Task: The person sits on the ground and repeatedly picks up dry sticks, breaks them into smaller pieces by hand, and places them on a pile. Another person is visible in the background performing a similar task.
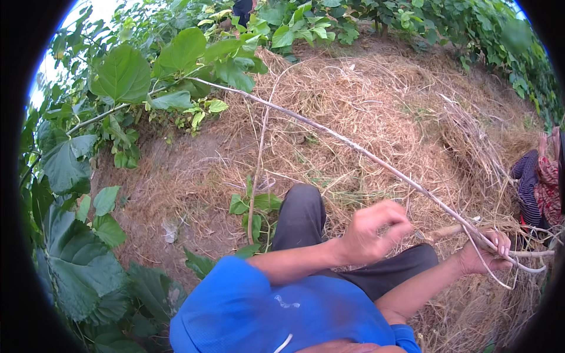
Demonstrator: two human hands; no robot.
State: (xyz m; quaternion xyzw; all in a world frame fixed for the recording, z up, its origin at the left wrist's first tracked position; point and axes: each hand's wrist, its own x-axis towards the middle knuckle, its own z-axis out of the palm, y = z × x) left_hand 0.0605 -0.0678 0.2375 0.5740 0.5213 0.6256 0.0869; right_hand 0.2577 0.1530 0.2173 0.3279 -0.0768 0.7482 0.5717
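A long bare branch (340, 137) runs diagonally from the leaves at upper left down to my right hand (485, 253). My right fingers are closed around its lower end, where it curves and a thin side shoot (481, 256) hangs off. My left hand (375, 231) is raised over my lap, loosely curled, with a gap between thumb and forefinger; nothing shows in it. Between the two hands lies a thicker piece of wood (446, 231), partly hidden behind my right hand. My bent knee (302, 212) in dark trousers is in front of me.
Broad-leaved green plants (79, 260) crowd the left side. A thin upright stem (261, 163) rises beside my knee. Dry straw (366, 101) covers the ground. A bundle of dry stalks (472, 132) lies to the right, near another person's patterned clothing (547, 189). A second person (242, 11) is far back.
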